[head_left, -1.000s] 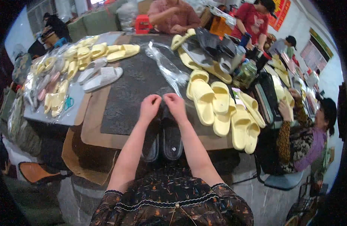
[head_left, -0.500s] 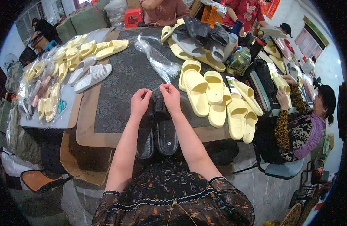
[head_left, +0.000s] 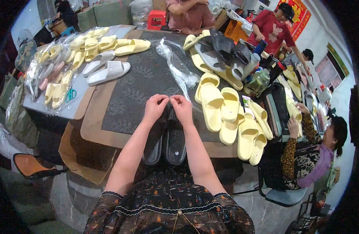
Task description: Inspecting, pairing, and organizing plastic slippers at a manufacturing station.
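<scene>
My left hand (head_left: 156, 107) and my right hand (head_left: 182, 110) are close together at the table's near edge, thumbs and fingertips pinched. Each holds an end of a thin clear strand, hard to see now between the fingertips. Below and between my forearms lies a pair of dark slippers, the left slipper (head_left: 152, 150) and the right slipper (head_left: 175, 145), their front parts partly covered by my hands. The right one has a small white dot on its heel. Just beyond my right hand, a bundle of clear plastic strands (head_left: 179, 74) stretches across the dark patterned mat (head_left: 128, 97).
Several yellow slippers (head_left: 211, 107) are heaped on the right, with dark and grey slippers (head_left: 222, 46) and a glass jar (head_left: 258, 82) behind. On the left are grey slippers (head_left: 109, 73), bagged slippers (head_left: 54, 78) and teal scissors (head_left: 71, 94). A seated co-worker (head_left: 316, 156) handles a yellow slipper at right.
My hands have come closer together, and the strand between them no longer shows clearly. The whole view has shifted, bringing more of the standing person at the far right into sight.
</scene>
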Demonstrator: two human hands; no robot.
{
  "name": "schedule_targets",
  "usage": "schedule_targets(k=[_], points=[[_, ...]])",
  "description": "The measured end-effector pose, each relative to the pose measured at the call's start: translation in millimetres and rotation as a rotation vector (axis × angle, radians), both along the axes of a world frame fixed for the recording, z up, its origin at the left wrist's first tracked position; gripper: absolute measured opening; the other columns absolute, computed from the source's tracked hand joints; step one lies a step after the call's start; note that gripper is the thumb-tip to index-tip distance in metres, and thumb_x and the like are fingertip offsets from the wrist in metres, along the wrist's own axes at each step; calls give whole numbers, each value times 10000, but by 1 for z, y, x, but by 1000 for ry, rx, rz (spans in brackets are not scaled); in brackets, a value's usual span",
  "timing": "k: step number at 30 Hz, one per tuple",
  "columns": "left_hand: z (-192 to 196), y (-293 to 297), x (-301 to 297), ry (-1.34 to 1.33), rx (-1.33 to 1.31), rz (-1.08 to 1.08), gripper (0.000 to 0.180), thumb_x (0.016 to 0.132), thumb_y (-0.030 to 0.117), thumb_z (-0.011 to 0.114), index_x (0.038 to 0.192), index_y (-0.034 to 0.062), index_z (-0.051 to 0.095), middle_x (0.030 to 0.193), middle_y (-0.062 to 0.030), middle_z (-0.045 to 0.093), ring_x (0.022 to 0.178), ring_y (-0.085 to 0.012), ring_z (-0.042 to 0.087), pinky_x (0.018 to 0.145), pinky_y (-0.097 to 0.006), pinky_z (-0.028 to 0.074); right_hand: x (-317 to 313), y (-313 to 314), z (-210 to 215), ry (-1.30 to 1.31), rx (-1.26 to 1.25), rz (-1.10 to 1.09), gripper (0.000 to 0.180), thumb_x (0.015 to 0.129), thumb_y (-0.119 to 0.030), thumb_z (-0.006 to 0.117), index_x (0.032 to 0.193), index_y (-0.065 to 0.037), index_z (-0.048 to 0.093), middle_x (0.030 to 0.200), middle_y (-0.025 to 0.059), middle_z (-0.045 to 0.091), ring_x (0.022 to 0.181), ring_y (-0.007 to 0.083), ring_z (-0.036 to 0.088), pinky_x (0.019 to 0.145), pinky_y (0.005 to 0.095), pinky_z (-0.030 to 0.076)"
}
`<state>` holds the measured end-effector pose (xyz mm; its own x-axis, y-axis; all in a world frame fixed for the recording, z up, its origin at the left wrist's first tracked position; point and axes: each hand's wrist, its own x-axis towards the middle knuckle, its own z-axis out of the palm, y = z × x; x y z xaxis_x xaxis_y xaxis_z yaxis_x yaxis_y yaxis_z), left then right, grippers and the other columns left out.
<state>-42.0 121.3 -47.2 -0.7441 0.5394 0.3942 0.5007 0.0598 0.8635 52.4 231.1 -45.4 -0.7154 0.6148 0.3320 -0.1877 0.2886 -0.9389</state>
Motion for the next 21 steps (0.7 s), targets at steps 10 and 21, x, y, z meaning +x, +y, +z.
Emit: schedule_targets(k=[10,21], points=[[-1,2,1,-2,34,-1,177,817,193,658,875,28,682,816,-109,652,790,-249,625,706,-339,480,1,8,-7,-8,-51,25,144,889,-111,619,951,16,643,820,5,623,741,58,539,681,203,434],[-5,5,1,-46,24,44,199,813,225,645,862,34,671,797,-124,642,799,-289,610,728,-375,473,-5,15,-13,52,-155,-35,162,870,-130,646,964,1,663,807,-15,618,716,45,511,651,196,417]])
